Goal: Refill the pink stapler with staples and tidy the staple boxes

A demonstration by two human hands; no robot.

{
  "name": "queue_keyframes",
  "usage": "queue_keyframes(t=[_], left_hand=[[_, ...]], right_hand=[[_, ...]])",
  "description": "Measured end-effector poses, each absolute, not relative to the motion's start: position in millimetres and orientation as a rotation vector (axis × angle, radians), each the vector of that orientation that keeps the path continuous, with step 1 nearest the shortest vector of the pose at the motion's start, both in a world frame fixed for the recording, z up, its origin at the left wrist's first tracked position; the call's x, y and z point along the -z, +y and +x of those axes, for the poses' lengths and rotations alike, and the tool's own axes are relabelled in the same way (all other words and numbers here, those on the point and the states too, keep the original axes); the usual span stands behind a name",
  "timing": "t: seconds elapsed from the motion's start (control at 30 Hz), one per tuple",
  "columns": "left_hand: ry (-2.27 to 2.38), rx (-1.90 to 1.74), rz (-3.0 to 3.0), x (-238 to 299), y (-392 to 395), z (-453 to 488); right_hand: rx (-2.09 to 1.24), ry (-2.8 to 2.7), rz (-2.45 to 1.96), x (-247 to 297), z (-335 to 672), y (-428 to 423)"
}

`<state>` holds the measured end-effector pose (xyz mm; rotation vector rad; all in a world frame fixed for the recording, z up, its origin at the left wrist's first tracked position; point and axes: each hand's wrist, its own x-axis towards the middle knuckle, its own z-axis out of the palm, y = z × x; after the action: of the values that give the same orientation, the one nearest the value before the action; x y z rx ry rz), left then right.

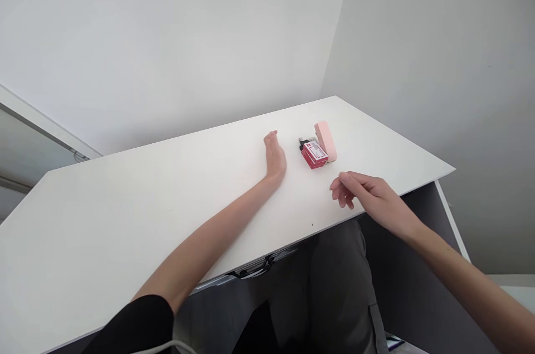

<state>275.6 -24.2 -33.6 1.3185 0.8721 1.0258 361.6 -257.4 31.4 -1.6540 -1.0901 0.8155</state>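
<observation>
My left hand (276,158) rests on its edge on the white tabletop, palm turned to the right, fingers extended and slightly bent. It holds nothing and stands just left of a small group of things, not touching them. In that group, red-and-white small boxes (315,154) are stacked together. Against them leans a pink object (326,141) that looks like a stapler. Partly hidden behind the boxes are small black and silvery pieces (304,142), too small to name. My right hand (363,192) hovers near the front edge, below the pink object, its fingers loosely curved and holding nothing.
The white table (125,220) meets a white wall (188,36) behind and a grey wall (438,64) at right. A dark cable bundle (254,269) hangs under the front edge. My legs (340,281) are below, beside a dark side panel (409,265).
</observation>
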Motion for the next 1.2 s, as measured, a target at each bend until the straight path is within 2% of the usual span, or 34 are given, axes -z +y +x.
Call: queue_keyframes(t=[0.33, 0.53, 0.87, 1.2], left_hand=[[0.892, -1.160, 1.322, 19, 38, 88], [0.918, -0.968, 1.506, 1, 40, 15], [1.073, -0.574, 1.800, -13, 19, 6], [1.087, -0.531, 1.793, -10, 13, 6]], right_hand=[[-1.000, -1.263, -1.503, -4, 308, -180], [-0.914, -1.356, -1.512, 14, 279, -115], [-0.877, -1.369, -1.522, 16, 270, -43], [-0.868, -1.359, -1.542, 20, 269, -46]])
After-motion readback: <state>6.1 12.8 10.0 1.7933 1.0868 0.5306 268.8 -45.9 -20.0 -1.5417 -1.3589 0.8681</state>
